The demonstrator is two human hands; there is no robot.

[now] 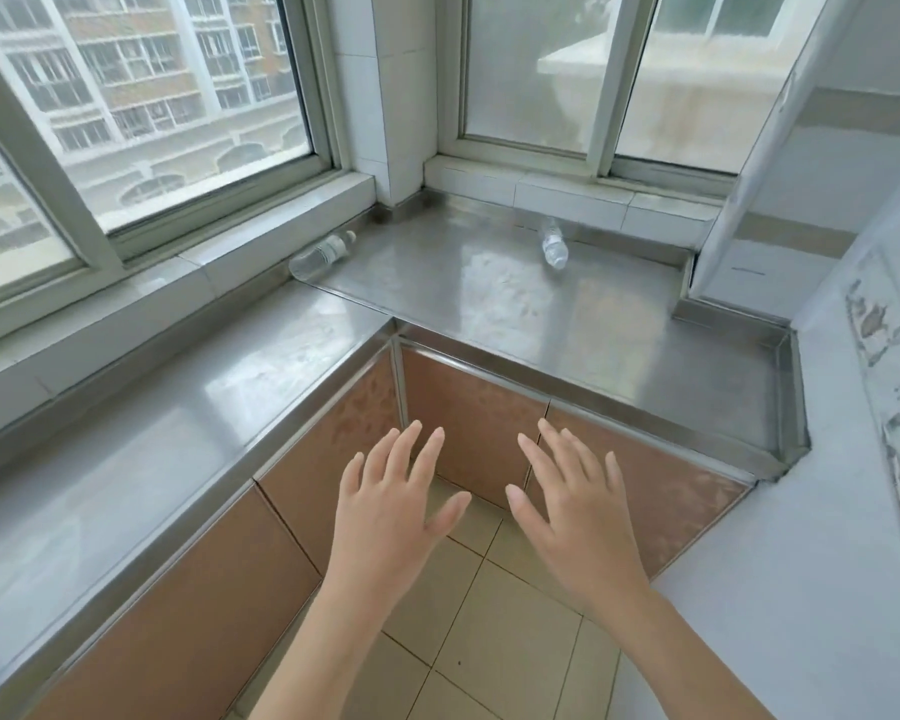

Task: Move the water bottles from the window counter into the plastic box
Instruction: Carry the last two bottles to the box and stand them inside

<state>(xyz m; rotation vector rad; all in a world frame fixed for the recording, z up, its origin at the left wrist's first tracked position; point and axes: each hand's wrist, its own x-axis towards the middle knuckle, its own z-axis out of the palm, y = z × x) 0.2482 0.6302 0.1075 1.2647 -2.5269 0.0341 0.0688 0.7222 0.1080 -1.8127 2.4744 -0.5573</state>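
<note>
Bottles lie flat: left bottle (pixel 322 254) cap up-right, right bottle (pixel 554 248) cap away.

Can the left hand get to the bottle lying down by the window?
Probably yes. The left hand is open and empty, and nothing stands on the steel counter between it and the lying bottle. The bottle is far back, though, so the person must likely lean or step in.

Brown cabinet doors (pixel 474 407) below, beige tiled floor (pixel 494 641), two windows (pixel 141 96), decorated wall tiles (pixel 884 366) at right
</note>
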